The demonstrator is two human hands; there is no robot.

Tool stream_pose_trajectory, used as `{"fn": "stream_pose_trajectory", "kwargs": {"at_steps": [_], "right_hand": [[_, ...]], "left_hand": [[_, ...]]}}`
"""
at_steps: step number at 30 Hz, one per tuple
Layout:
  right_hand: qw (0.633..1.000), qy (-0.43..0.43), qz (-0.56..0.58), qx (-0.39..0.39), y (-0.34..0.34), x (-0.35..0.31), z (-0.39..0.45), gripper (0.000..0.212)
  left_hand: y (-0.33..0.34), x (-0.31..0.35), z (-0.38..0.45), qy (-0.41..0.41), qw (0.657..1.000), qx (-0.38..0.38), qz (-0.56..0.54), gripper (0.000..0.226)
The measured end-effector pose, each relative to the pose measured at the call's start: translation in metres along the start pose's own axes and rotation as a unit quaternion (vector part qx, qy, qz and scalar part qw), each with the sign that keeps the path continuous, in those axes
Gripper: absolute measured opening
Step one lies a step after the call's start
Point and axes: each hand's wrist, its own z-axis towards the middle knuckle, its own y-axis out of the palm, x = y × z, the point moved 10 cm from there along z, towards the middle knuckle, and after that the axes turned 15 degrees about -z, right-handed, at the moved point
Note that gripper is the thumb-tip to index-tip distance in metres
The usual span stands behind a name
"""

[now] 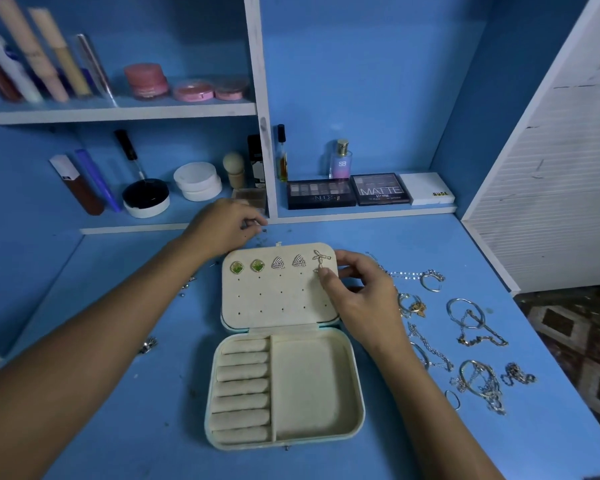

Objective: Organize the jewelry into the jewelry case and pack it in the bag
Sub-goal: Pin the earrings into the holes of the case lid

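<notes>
Gold cross earring, pinched in your right hand, may slip its lid hole if your left hand, curled behind the jewelry case, misses it.

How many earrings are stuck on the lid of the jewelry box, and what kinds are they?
Green square earrings: 2
Silver triangle earrings: 2
Cross-shaped earring: 1, with the right hand touching it
Total: 5 earrings on the lid
</notes>
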Motion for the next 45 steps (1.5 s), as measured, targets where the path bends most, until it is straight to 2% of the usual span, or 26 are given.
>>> {"fn": "stream_pose_trajectory", "kwargs": {"at_steps": [10,20,33,39,45], "right_hand": [[1.000,-0.002,0.013,-0.008,0.001,-0.001,0.001,0.018],[1.000,-0.002,0.010,-0.011,0.002,-0.001,0.002,0.020],[1.000,-0.005,0.008,-0.022,0.003,-0.001,0.003,0.023],[1.000,-0.007,0.007,-0.023,0.003,-0.003,0.002,0.023],[1.000,-0.016,0.022,-0.016,-0.001,-0.007,-0.002,0.021]], "left_hand": [[0.015,-0.002,0.015,-0.012,0.996,-0.036,0.085,0.020],[0.016,0.004,0.022,-0.009,0.992,-0.037,0.122,0.016],[0.029,0.006,0.020,-0.010,0.983,-0.087,0.161,0.009],[0.010,0.012,0.016,0.018,0.995,-0.019,0.094,0.001],[-0.007,0.019,0.005,0.034,0.998,0.031,0.053,0.009]]}}
